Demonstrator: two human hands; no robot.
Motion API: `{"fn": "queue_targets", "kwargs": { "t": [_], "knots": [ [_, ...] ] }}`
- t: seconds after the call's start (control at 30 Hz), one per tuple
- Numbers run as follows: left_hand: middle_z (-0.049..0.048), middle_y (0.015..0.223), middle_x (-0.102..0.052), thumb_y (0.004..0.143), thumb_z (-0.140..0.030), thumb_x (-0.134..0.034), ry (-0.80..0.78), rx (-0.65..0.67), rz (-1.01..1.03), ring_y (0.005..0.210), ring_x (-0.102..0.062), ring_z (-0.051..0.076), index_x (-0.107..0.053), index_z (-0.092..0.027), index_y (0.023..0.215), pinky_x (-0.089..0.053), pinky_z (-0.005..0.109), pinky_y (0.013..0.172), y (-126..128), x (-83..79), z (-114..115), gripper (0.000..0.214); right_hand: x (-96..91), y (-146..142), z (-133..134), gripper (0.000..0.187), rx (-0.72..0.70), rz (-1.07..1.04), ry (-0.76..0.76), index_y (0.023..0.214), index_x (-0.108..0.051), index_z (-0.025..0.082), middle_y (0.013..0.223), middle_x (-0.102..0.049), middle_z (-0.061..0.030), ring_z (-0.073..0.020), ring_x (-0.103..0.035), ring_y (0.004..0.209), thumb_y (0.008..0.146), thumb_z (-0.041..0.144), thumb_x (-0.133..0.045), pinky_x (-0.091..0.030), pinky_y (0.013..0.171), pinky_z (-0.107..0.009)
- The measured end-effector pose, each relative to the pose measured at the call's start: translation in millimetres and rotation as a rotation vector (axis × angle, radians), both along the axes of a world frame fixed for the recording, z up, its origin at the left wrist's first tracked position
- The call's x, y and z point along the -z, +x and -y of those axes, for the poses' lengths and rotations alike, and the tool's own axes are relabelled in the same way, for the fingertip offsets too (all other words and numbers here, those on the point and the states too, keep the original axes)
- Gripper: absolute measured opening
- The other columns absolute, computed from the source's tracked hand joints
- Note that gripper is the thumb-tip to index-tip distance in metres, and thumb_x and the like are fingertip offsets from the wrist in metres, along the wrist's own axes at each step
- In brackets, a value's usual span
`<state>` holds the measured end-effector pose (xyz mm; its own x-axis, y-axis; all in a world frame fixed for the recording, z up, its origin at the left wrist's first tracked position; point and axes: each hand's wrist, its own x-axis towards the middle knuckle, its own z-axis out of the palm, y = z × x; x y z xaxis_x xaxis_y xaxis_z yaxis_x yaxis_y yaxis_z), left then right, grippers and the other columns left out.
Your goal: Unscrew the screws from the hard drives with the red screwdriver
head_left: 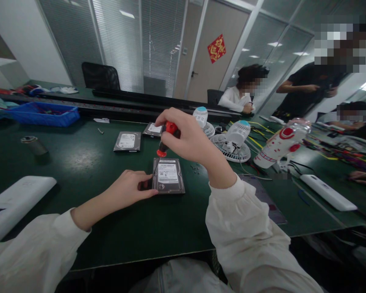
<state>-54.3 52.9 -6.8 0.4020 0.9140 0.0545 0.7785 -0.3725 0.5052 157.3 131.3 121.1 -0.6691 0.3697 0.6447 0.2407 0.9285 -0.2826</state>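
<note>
A hard drive lies label up on the green table in front of me. My left hand grips its left edge between thumb and fingers. Above the drive, my right hand is closed around the red and black handle of a screwdriver. The screwdriver's shaft slants down to the drive's upper left part; whether the tip sits in a screw is too small to tell. Several loose screws lie just right of the drive. Behind it are a second hard drive and a third hard drive, partly hidden by my right hand.
Two white fans and a white-and-red bottle stand to the right. A blue tray, a metal cylinder and a white power bank are on the left. Other people sit and stand beyond the table's right side.
</note>
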Motion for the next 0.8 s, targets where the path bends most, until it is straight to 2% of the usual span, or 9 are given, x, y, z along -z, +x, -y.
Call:
{"fn": "queue_targets", "kwargs": {
  "t": [0.1,0.2,0.3,0.37,0.47,0.6,0.67,0.8],
  "knots": [
    [0.0050,0.089,-0.072,0.098,-0.063,-0.063,0.004,0.001,0.001,0.076,-0.065,0.021,-0.080,-0.017,0.116,-0.044,0.032,0.069,-0.4,0.4,-0.3,0.052,-0.3,-0.8,1.1,0.013,0.016,0.013,-0.002,0.103,-0.067,0.019,0.104,-0.065,-0.0056,-0.0193,-0.059,0.092,0.097,0.023,-0.056,-0.046,0.084,-0.035],
    [0.0050,0.089,-0.072,0.098,-0.063,-0.063,0.000,0.007,0.003,0.076,-0.065,0.021,-0.080,-0.017,0.116,-0.044,0.032,0.069,-0.2,0.4,-0.8,0.052,-0.9,-1.9,1.4,0.021,0.046,0.006,0.019,0.100,-0.071,0.017,0.097,-0.062,-0.0061,-0.0196,-0.059,0.089,0.102,0.034,-0.059,-0.045,0.081,-0.034],
    [0.0049,0.089,-0.073,0.098,-0.062,-0.062,0.004,0.010,0.006,0.075,-0.065,0.021,-0.080,-0.017,0.116,-0.044,0.032,0.069,0.2,-0.4,-0.8,0.052,-1.1,-1.6,1.6,0.021,0.045,0.018,0.022,0.111,-0.071,0.016,0.104,-0.063,-0.0075,-0.0201,-0.060,0.093,0.099,0.023,-0.056,-0.047,0.085,-0.035],
    [0.0048,0.089,-0.073,0.098,-0.063,-0.062,0.010,0.005,0.001,0.075,-0.065,0.021,-0.080,-0.018,0.117,-0.044,0.032,0.069,0.5,-1.2,-0.5,0.052,-1.3,-1.0,2.5,0.030,0.058,0.035,0.019,0.122,-0.067,0.017,0.111,-0.063,-0.0082,-0.0211,-0.059,0.096,0.096,0.017,-0.053,-0.047,0.088,-0.036],
    [0.0047,0.088,-0.073,0.098,-0.063,-0.062,0.015,0.003,-0.010,0.074,-0.065,0.020,-0.080,-0.019,0.115,-0.044,0.031,0.068,0.9,-1.6,-0.2,0.051,-2.1,-0.5,5.8,0.036,0.085,0.066,0.025,0.131,-0.062,0.016,0.117,-0.062,-0.0095,-0.0228,-0.058,0.101,0.095,0.017,-0.053,-0.048,0.091,-0.038],
    [0.0050,0.088,-0.073,0.098,-0.062,-0.063,0.022,0.002,-0.010,0.075,-0.065,0.021,-0.080,-0.018,0.113,-0.044,0.032,0.069,1.0,0.4,-0.9,0.050,-4.1,-0.5,9.7,0.037,0.168,0.131,-0.002,0.138,-0.059,0.017,0.122,-0.065,-0.0108,-0.0245,-0.062,0.100,0.106,0.035,-0.054,-0.048,0.089,-0.039],
    [0.0054,0.090,-0.073,0.098,-0.062,-0.063,0.016,0.000,-0.007,0.076,-0.066,0.021,-0.080,-0.017,0.117,-0.045,0.032,0.069,0.6,1.6,-1.3,0.051,-4.6,-0.1,9.1,0.042,0.197,0.154,-0.003,0.140,-0.059,0.016,0.124,-0.069,-0.0121,-0.0270,-0.064,0.104,0.107,0.042,-0.055,-0.049,0.092,-0.041],
    [0.0052,0.089,-0.074,0.097,-0.062,-0.063,0.021,0.003,-0.015,0.075,-0.066,0.021,-0.080,-0.018,0.117,-0.045,0.032,0.069,-0.2,1.9,-1.1,0.051,-3.7,2.2,4.8,0.041,0.203,0.143,0.001,0.142,-0.057,0.015,0.128,-0.072,-0.0136,-0.0270,-0.066,0.105,0.102,0.027,-0.055,-0.048,0.095,-0.042]
  ]
}}
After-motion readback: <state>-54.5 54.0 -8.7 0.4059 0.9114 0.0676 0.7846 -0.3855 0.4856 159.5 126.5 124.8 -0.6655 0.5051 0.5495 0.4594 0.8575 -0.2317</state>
